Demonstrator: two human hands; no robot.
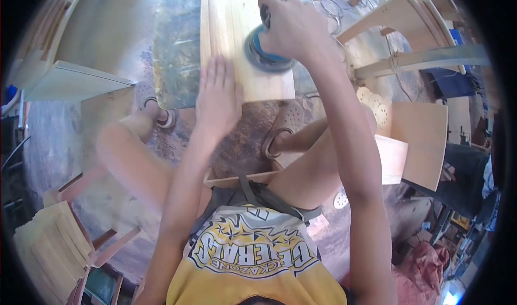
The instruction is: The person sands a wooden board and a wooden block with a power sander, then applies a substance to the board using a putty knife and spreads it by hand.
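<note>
A pale wooden board [234, 14] lies lengthwise on a dark, worn bench top [175, 62] in front of my knees. My right hand [296, 27] is wrapped over the top of a blue and black orbital sander [261, 54]. The sander's round pad rests on the board near its right side and looks slightly blurred. At the board's near left edge, my left hand [218, 97] lies flat with fingers stretched out and pointing away from me; nothing is in it. Part of the sander's body is hidden under my right hand.
Wooden chair parts [398, 16] stand at the upper right, with cables [334, 16] on the floor beside them. Perforated sanding discs [377, 108] lie near my right knee. A pale panel [81, 81] stands at left; stacked wood pieces [54, 251] sit at lower left.
</note>
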